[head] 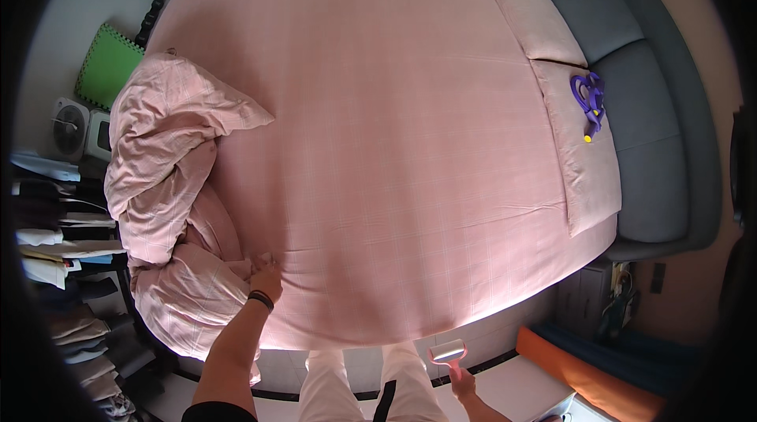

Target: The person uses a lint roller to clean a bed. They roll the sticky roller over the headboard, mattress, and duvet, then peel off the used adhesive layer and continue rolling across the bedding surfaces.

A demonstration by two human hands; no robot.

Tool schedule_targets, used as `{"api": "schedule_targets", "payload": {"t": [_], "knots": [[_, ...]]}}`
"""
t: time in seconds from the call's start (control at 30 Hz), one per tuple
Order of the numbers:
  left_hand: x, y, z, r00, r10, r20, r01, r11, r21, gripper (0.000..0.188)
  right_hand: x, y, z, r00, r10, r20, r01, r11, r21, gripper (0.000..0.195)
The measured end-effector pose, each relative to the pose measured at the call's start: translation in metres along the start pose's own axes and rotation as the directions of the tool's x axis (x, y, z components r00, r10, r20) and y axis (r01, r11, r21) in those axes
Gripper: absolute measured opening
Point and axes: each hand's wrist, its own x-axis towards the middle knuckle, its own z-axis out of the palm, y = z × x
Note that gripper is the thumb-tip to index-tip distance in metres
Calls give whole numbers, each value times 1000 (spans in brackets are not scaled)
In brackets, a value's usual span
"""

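My left hand (267, 282), with a dark band at its wrist, reaches over the near left part of the bed and grips the edge of a bunched pink duvet (171, 185). The duvet lies heaped along the left end of the pink checked fitted sheet (378, 144). Low in the picture, beyond the bed's near edge, my right hand (463, 385) is closed round the pink handle of a lint roller (447, 351), whose pale roll faces up. Light creases run across the sheet near my left hand.
Two pink pillows (532, 14) lie against a grey padded headboard (644, 138); a purple device with yellow ends (588, 106) rests on the nearer one. Hanging clothes (65, 233), a fan (70, 128) and a green foam mat (109, 67) stand left. An orange cushion-like object (585, 372) lies lower right.
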Motion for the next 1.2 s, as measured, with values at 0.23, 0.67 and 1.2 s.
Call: {"api": "schedule_targets", "payload": {"t": [0.23,0.67,1.2], "knots": [[-32,132,-23,979,26,202,64,902,-427,79,181,-181,-112,925,-248,-287,309,932,191,33],[-152,115,13,794,47,606,121,965,-233,52,27,77,-48,992,111,-67,-102,987,125,54],[-220,193,0,781,103,616,591,197,-782,30,91,35,-64,946,196,257,-287,875,389,48]]}}
